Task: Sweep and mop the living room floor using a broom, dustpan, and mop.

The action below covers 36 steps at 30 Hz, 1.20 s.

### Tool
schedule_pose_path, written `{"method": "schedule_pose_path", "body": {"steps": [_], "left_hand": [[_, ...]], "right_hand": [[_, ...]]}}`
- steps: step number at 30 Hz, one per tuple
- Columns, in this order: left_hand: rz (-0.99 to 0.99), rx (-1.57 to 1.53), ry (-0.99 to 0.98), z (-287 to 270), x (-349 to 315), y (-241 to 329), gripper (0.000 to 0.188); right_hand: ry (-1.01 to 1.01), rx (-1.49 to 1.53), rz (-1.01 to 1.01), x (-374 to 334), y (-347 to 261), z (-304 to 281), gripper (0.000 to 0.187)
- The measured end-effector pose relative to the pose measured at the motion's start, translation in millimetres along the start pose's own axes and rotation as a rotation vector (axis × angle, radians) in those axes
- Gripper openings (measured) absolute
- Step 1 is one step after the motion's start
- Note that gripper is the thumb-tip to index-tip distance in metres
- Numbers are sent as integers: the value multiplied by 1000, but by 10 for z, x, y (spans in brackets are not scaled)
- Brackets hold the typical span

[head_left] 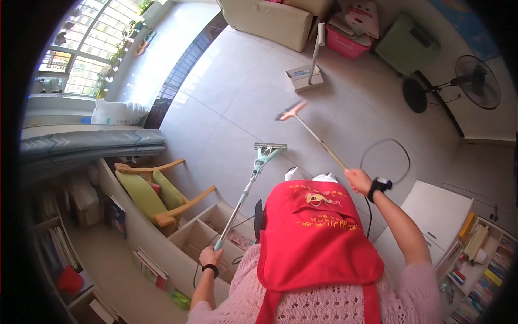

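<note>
My left hand [211,256] is wrapped round the end of a sponge mop's silver pole. That sponge mop [263,157] has a turquoise frame, and its wide head is at the pale tiled floor. In my right hand [358,181] is the thin handle of a broom [321,141]. The broom's pink head with dark bristles lies further ahead, slightly blurred. Beyond it a long-handled white dustpan [305,80] stands upright on the floor. A red apron [321,243] covers my front, and both wrists wear black bands.
To the left are a wooden armchair [143,197] with green cushions and low shelves [186,245]. A cream sofa [270,24], a pink bin [345,43] and a green case [407,46] stand at the back. A black fan [477,81] is far right; a white cabinet [426,216] is nearer.
</note>
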State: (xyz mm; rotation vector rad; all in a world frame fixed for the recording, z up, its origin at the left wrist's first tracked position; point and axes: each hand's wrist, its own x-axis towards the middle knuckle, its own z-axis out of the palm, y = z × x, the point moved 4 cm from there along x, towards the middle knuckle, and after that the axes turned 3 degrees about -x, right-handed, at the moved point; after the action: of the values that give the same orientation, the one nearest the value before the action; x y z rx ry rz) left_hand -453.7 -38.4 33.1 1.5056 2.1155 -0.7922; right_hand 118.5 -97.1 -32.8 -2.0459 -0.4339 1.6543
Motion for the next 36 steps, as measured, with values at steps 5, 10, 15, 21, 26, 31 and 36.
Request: {"method": "schedule_pose_path", "body": {"steps": [5,10,15,21,26,31,36], "left_hand": [[-13,117,0,-135,79,42,30],[79,136,106,-392,49,363,30],[-22,205,83,-511,42,579,33],[7,186,98,-650,50,671,36],[26,200,63,-767,163,729,34],[94,228,55,-877,405,588,33],[215,234,39,-1066,577,571,35]], "right_hand": [[182,-575,-438,1190,-846,576,37],[154,-608,-400,1983,-1649,1318,33],[62,-658,-281,2617,-1895,1819,32],[94,-547,-186,2916,-1361,1605,32],[93,-628,-207,1996,-754,819,36],[220,-611,-100,881,183,253,32],[378,-653,19,50,633,31,27]]}}
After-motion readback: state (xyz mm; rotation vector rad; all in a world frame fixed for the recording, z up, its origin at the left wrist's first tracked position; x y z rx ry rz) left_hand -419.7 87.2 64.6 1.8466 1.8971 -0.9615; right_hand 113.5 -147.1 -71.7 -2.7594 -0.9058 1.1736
